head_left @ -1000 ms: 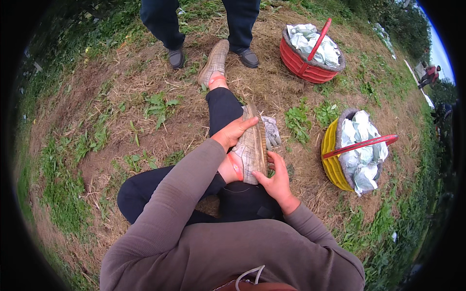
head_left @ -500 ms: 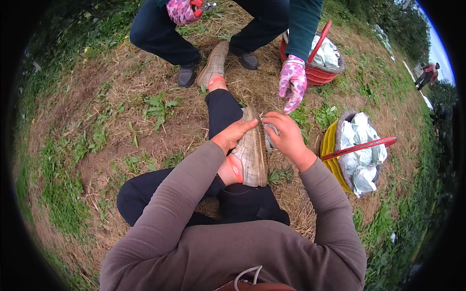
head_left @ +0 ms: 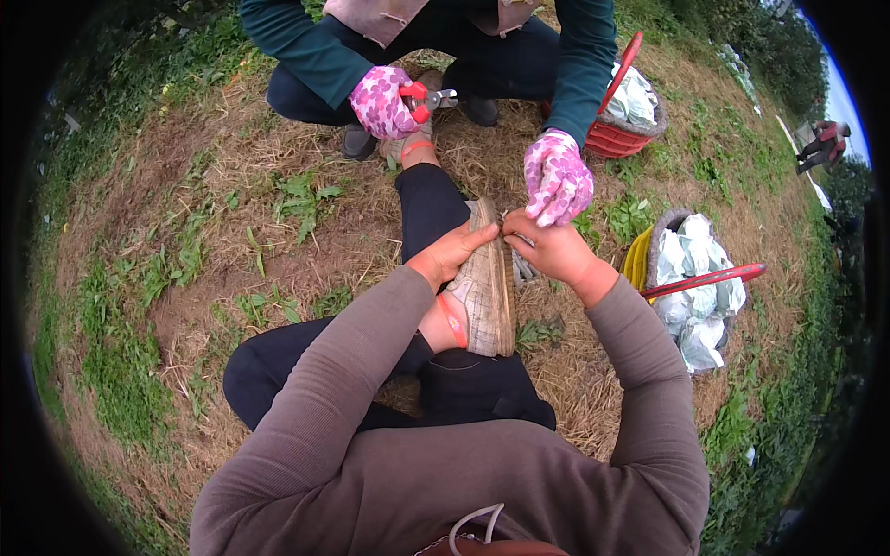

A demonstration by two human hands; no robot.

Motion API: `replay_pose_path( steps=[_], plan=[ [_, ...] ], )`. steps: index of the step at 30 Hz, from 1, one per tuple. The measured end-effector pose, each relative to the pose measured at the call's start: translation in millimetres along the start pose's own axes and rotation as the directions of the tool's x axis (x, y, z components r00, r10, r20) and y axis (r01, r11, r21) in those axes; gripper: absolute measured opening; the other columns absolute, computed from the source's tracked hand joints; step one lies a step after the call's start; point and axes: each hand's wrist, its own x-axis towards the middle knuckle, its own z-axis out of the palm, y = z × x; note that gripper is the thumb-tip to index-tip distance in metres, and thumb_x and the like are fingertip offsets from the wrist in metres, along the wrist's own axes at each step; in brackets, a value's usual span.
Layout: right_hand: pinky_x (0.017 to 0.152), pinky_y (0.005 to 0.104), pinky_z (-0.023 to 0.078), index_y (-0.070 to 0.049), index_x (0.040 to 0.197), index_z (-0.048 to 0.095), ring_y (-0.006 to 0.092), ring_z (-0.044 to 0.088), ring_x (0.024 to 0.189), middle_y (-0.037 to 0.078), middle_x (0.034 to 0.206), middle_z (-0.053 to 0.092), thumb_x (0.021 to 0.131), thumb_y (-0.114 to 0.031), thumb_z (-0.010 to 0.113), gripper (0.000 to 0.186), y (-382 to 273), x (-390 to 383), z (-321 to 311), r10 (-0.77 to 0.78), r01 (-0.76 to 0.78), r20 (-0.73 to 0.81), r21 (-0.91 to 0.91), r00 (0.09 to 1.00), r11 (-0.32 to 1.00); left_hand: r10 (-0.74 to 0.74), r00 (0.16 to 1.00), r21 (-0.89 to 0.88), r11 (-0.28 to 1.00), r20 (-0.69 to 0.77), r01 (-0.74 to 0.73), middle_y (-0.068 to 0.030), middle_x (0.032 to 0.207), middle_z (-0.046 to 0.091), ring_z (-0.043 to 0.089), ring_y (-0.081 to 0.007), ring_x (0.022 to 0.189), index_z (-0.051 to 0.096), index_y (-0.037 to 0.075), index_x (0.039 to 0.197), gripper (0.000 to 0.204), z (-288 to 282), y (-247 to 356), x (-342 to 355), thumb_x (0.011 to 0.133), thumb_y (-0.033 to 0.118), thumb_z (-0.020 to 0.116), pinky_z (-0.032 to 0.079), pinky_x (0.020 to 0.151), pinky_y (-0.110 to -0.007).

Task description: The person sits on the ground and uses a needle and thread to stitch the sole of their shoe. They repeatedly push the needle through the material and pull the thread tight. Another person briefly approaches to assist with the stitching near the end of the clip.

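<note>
My left hand (head_left: 443, 258) is closed round the front of a worn beige shoe (head_left: 482, 301) on my foot, which lies across my other leg with its sole turned to the right. At the sole's toe end, the fingers of my right hand (head_left: 552, 250) are pinched together; whatever they hold is hidden. Just beneath that hand shows part of a pale grey thing (head_left: 525, 270), too covered to name. A co-worker's pink-patterned glove (head_left: 559, 178) reaches down close to my right hand. The co-worker's other gloved hand (head_left: 381, 102) holds red-handled pruning shears (head_left: 428, 100).
To my right stands a yellow basket (head_left: 636, 259) with a red handle, full of pale bags (head_left: 691, 287). A red basket (head_left: 619, 137) with similar bags is beside the co-worker. Dry grass (head_left: 269, 167) and green weeds cover the ground. Another person (head_left: 823, 146) stands far right.
The co-worker has leaned in, lowering the shears toward my outstretched foot and bringing the other glove beside my right hand. My right hand has turned slightly at the sole; my left hand keeps its grip.
</note>
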Motion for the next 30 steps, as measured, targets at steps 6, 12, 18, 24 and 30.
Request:
replay_pose_path(
  steps=[6, 12, 18, 24, 30],
  plan=[
    [0.077, 0.0404, 0.052, -0.005, 0.096, 0.062, 0.0321, 0.067, 0.089, 0.012, 0.092, 0.067, 0.087, -0.003, 0.072, 0.013, 0.0, 3.1, -1.4, 0.048, -0.044, 0.131, -0.032, 0.990, 0.999, -0.020, 1.000, 0.001, 1.000, -0.006, 0.020, -0.0113, 0.137, 0.062, 0.063, -0.0229, 0.122, 0.046, 0.005, 0.149, 0.076, 1.9, 1.3, -0.8, 0.094, 0.048, 0.074, 0.053, 0.104, -0.041],
    [0.079, 0.0403, 0.053, -0.005, 0.097, 0.063, 0.0315, 0.067, 0.091, 0.012, 0.093, 0.066, 0.086, -0.003, 0.072, 0.015, -2.3, 4.8, -2.0, 0.036, -0.028, 0.127, -0.064, 0.991, 0.998, 0.008, 1.000, -0.003, 1.000, -0.009, -0.008, -0.0115, 0.138, 0.061, 0.062, -0.0234, 0.124, 0.043, 0.005, 0.151, 0.081, 6.4, 1.9, -2.6, 0.092, 0.050, 0.076, 0.053, 0.104, -0.042],
    [0.083, 0.0403, 0.053, -0.003, 0.101, 0.063, 0.0323, 0.067, 0.095, 0.013, 0.098, 0.066, 0.086, -0.004, 0.071, 0.017, -2.8, 3.7, -0.9, 0.071, -0.067, 0.159, -0.033, 0.985, 0.997, 0.000, 1.000, 0.021, 1.000, -0.012, 0.000, -0.0109, 0.136, 0.061, 0.063, -0.0230, 0.123, 0.044, 0.006, 0.151, 0.082, 8.4, 3.6, -4.7, 0.091, 0.051, 0.076, 0.053, 0.103, -0.042],
    [0.073, 0.0425, 0.050, -0.003, 0.095, 0.059, 0.0338, 0.065, 0.085, 0.014, 0.090, 0.062, 0.086, -0.006, 0.069, 0.013, -2.7, 4.9, 0.3, 0.029, -0.030, 0.086, 0.010, 0.996, 0.999, 0.006, 1.000, 0.036, 0.999, -0.025, -0.006, -0.0113, 0.135, 0.062, 0.063, -0.0224, 0.121, 0.045, 0.005, 0.150, 0.080, 6.5, 2.3, -2.2, 0.091, 0.051, 0.076, 0.054, 0.102, -0.041],
    [0.074, 0.0431, 0.050, -0.004, 0.096, 0.059, 0.0344, 0.064, 0.086, 0.014, 0.091, 0.062, 0.086, -0.006, 0.070, 0.015, -2.7, 4.5, 0.7, 0.026, -0.026, 0.104, -0.002, 0.994, 1.000, 0.015, 1.000, 0.010, 1.000, -0.024, -0.014, -0.0140, 0.136, 0.061, 0.063, -0.0236, 0.122, 0.042, 0.003, 0.151, 0.079, 5.2, 1.1, -0.7, 0.093, 0.044, 0.077, 0.054, 0.101, -0.042]
  ],
)
